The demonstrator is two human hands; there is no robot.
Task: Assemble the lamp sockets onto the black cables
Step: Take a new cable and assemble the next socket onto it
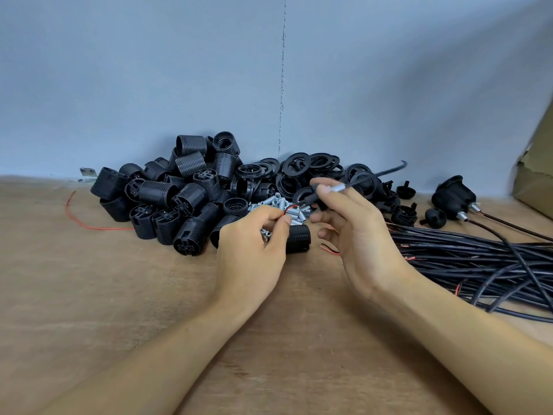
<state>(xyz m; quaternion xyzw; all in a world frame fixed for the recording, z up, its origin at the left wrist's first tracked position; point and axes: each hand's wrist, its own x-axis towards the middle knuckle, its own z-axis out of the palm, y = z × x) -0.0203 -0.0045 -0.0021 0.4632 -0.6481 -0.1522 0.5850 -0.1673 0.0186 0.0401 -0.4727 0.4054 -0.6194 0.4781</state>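
Lamp sockets [167, 205] lie in a big loose heap of ribbed black shells at the left of the wooden table [89, 295], none of them on a cable, with a stray red wire [86, 226] curling on the wood beside them. Toward the middle, against the wall, sits a pile of black rings [311, 166], and in front of it a scatter of small silver metal tubes [269, 203]. A few black caps [405, 191] rest to the right of the rings. Further right a thick bundle of black cables [478, 259] waits with bare red wire ends showing, and behind it only a small cluster of finished sockets [454, 196] sits with cables coming out of them, near a cardboard box [535, 175]. Judging by these piles, the job seems to be at an early stage, with most parts unassembled. The left hand [251, 256] hovers over the metal tubes with its fingers curled in, thumb and forefinger pinching the thin red wire end [291, 208] of the cable in work; one socket shell [299, 238] lies just behind it. The right hand [359, 235] is raised, its lower fingers loosely spread, while thumb and forefinger pinch the black cable [377, 174], which appears to carry a silver tube [336, 188] threaded on it and sticks out toward the wall.
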